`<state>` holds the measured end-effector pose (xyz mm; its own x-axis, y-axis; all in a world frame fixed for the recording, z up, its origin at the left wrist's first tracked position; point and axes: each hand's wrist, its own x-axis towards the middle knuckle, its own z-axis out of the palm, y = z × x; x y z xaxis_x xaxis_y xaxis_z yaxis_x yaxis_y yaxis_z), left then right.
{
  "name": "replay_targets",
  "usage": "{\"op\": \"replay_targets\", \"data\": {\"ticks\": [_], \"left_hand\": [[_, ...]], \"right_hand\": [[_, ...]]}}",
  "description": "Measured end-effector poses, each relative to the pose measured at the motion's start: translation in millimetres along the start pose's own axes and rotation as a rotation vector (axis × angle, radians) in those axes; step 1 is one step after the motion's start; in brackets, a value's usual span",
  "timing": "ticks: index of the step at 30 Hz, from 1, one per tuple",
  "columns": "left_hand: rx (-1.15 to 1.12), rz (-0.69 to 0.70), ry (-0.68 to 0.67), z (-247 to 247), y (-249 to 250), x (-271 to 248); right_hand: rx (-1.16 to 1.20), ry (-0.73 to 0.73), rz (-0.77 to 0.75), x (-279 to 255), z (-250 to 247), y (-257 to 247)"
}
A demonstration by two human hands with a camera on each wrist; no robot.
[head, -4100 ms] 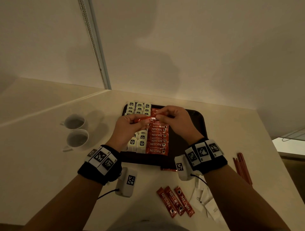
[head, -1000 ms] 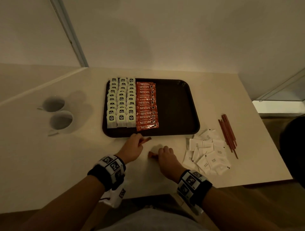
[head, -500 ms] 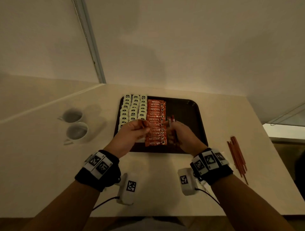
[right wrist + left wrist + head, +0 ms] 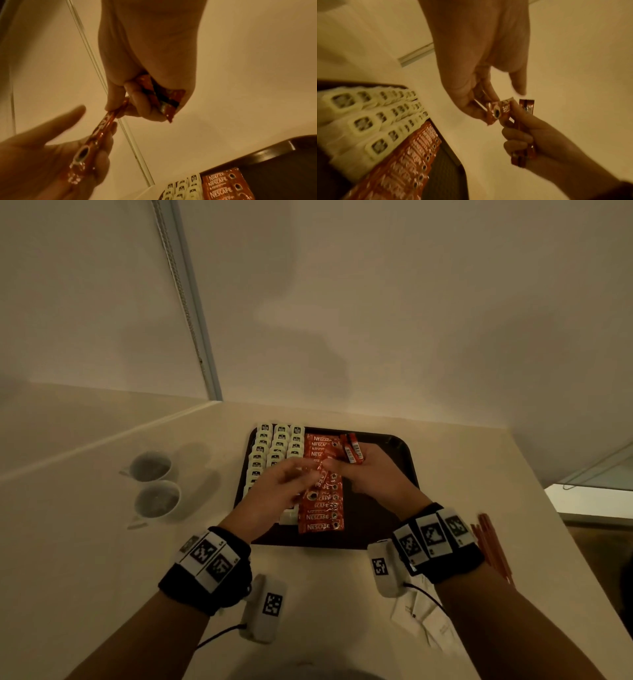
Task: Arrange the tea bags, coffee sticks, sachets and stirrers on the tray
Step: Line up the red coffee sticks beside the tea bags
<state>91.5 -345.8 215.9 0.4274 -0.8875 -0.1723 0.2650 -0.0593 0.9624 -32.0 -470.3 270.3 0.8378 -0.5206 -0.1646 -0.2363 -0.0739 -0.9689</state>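
A dark brown tray (image 4: 394, 460) holds three columns of white tea bags (image 4: 279, 440) and a column of red coffee sticks (image 4: 320, 517). Both hands hover over that column. My left hand (image 4: 305, 474) pinches one end of a loose coffee stick (image 4: 318, 475), and thumb and forefinger of my right hand (image 4: 337, 467) pinch its other end. Two more coffee sticks (image 4: 352, 450) lie gripped in the right palm, barcode ends up. The left wrist view shows the shared stick (image 4: 496, 112) between both hands. In the right wrist view the spare sticks (image 4: 164, 100) sit in the curled fingers.
Two white cups (image 4: 152, 467) stand left of the tray. White sachets (image 4: 428, 621) lie on the table under my right forearm. Red stirrers (image 4: 493, 546) lie near the table's right edge. A wall rises just behind the tray.
Both hands have lifted from the table in front of the tray to above the coffee column, carrying sticks. They have come together on one stick.
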Motion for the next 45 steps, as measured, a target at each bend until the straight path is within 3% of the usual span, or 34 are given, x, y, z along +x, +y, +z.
{"op": "replay_targets", "data": {"ticks": [2,9,13,19,24,33,36,41,45], "left_hand": [[0.172,0.036,-0.026,2,0,4],[0.115,0.152,0.177,9,-2,14],[0.02,0.06,0.242,4,3,16],[0.15,0.126,0.32,-2,7,19],[0.126,0.057,0.265,-1,6,21],[0.184,0.052,0.251,2,-5,24],[0.426,0.006,0.141,-6,-18,26],[1.249,0.087,0.111,-26,-61,31],[1.469,0.15,-0.047,-23,-87,39]], "right_hand": [[-0.061,-0.01,-0.031,4,-3,-2],[-0.249,0.0,-0.054,20,-7,15],[-0.29,0.026,-0.06,27,-10,29],[-0.271,0.031,-0.025,31,-11,41],[-0.248,0.082,-0.033,33,-15,51],[-0.462,-0.013,-0.063,32,-25,48],[-0.522,-0.03,-0.014,31,-33,57],[-0.636,-0.007,0.142,23,-48,96],[-0.689,-0.087,0.257,13,-44,129]]}}
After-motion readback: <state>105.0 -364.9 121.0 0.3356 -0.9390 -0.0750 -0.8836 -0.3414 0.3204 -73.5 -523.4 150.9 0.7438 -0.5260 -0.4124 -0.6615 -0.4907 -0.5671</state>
